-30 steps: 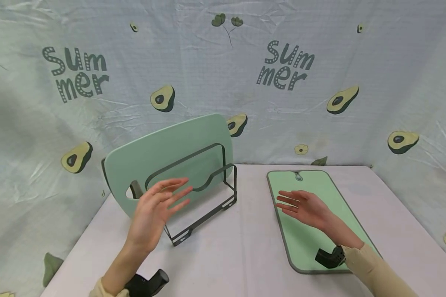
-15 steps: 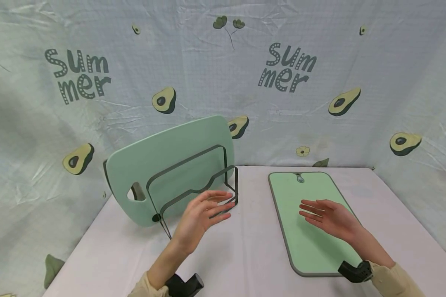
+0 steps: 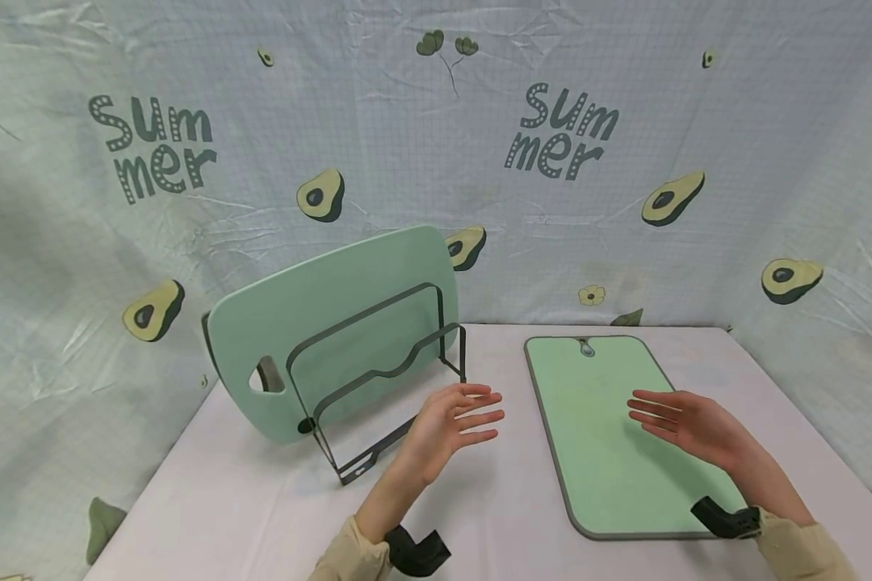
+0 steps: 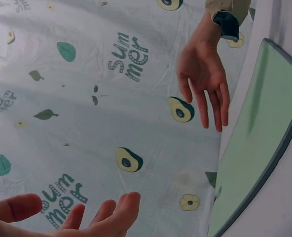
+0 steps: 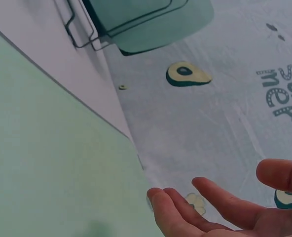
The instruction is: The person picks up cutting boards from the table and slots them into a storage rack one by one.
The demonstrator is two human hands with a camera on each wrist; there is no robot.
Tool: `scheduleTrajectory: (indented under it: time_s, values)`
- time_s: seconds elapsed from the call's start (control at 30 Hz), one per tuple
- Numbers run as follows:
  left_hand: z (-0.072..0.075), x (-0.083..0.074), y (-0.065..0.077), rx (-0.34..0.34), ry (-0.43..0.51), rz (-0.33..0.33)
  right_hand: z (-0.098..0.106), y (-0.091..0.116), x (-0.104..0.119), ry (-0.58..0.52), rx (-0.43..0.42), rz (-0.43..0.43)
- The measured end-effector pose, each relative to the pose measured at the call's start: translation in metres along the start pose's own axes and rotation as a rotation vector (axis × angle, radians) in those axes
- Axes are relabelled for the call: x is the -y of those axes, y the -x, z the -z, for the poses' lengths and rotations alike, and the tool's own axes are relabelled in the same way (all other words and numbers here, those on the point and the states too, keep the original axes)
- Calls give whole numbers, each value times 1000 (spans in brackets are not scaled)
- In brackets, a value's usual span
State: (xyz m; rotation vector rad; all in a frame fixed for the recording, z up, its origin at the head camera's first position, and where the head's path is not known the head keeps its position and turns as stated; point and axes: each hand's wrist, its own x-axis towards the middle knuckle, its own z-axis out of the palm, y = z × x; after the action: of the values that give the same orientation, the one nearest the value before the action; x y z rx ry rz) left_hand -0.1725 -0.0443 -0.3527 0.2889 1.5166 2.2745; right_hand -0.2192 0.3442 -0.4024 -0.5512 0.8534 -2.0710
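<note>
Head view: the pale green, grey-rimmed rectangular cutting board [image 3: 603,468] lies flat on the pale cloth-covered desk [image 3: 509,516], right of centre. A second, rounded pale green board [image 3: 334,294] with an oval handle slot leans on its long edge in a black metal wire rack [image 3: 394,436], left of centre. Left grip [image 3: 436,436], lower middle of frame, and right grip [image 3: 701,426], lower right above the flat board, are both wide, fingers extended, holding nothing. Handling judgement: for a clean lift of the flat board, work fingertips under both long edges, thumbs on top, and raise evenly; its thin rim may resist, so tipping one end first could help. The rack's narrow wires could snag a finger. Writing: white printed backdrop [image 3: 407,105] reads "summer" twice, each over two lines, upper left and upper right. No brand legible on either board.
</note>
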Motion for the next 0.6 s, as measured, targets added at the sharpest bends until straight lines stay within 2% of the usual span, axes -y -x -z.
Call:
scheduleTrajectory:
  time_s: [0.17,0.43,0.6]
  values:
    - [-5,14,-9,-9,14,53,5,10,9,-76,-12,-6]
    - [-13,34,-26,-33,49,204,14,22,24,-14,-94,-92]
    - [-16,48,-32,-48,61,294,23,29,31,16,-191,-132]
